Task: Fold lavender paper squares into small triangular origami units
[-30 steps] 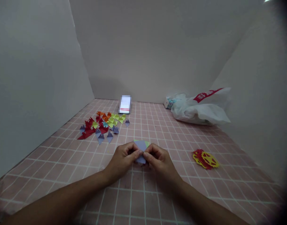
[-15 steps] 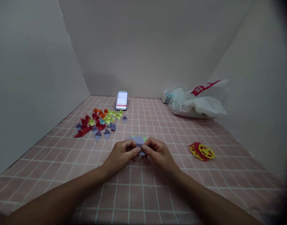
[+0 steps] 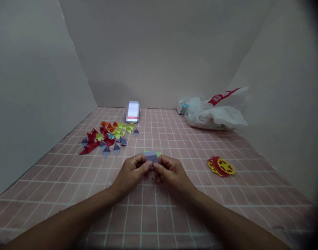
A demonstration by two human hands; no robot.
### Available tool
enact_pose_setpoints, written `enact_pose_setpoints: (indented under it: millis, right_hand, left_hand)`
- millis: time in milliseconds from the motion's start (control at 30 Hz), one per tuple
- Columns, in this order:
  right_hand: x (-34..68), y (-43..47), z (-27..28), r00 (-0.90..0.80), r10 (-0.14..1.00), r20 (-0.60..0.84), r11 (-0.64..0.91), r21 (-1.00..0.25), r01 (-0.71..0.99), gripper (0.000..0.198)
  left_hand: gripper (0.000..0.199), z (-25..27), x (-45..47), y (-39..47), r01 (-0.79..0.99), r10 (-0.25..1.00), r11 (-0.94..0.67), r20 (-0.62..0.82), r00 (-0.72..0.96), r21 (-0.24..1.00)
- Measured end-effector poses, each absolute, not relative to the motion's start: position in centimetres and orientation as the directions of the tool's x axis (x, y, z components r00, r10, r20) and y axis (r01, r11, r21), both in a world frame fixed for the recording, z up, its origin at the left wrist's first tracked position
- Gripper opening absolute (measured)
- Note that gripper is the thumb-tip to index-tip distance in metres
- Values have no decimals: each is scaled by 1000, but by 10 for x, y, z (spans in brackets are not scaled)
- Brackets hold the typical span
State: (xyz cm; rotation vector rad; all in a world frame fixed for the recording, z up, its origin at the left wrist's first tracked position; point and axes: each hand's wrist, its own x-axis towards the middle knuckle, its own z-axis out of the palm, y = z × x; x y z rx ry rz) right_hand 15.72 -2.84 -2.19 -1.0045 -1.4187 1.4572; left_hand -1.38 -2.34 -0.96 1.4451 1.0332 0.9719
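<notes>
A small purple sheet of origami paper is held up between my two hands above the table. My left hand pinches its left side, thumb on the near face. At its lower right, my right hand grips it between thumb and fingers. The paper looks folded, but its lower part is hidden by my thumbs. Just behind it shows a bit of yellow-green paper; whether that lies on the table or is held too, I cannot tell.
Several folded paper figures in red, orange, yellow and purple lie at the left. Behind them stands a lit phone. A white plastic bag and a small box sit back right. Red and yellow cut-out discs lie right of my hands.
Under my fingers the purple paper has changed shape, from a slanted outline to a more rectangular one. My thumbs have shifted slightly. The whole view has moved a little.
</notes>
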Motion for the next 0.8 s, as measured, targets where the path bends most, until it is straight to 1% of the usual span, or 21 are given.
enact_pose_setpoints:
  millis: [67,133,367,433,500,567,700,800]
  right_hand:
    - [159,-28,-21,-355,934,20,34,-999,33,28]
    - [160,-27,-20,-373,928,25,51,-997,60,28]
    - [159,-25,-23,-214,971,101,93,-994,-49,22]
    - [158,-25,-24,-251,965,79,53,-992,-111,21]
    - [158,-25,-25,-300,953,37,-4,-991,-136,23]
    - [159,-25,-24,-311,950,14,-18,-995,-98,25]
    - [161,-27,-21,-313,948,56,79,-995,59,27]
    - [161,-28,-21,-313,946,83,109,-992,66,24]
  left_hand:
    - [24,-8,-14,-23,89,954,-58,29,298,994]
    - [24,-7,-14,-23,82,961,-27,3,278,996]
    - [26,-6,-13,-23,26,960,41,-46,274,999]
    - [26,-6,-13,-24,-2,963,53,-51,264,999]
    - [27,-8,-13,-24,-19,963,59,-52,266,998]
    - [28,-9,-13,-24,3,962,44,-43,270,999]
    - [26,-9,-14,-25,59,956,-4,-14,294,998]
    - [25,-6,-14,-25,50,957,-10,-5,290,999]
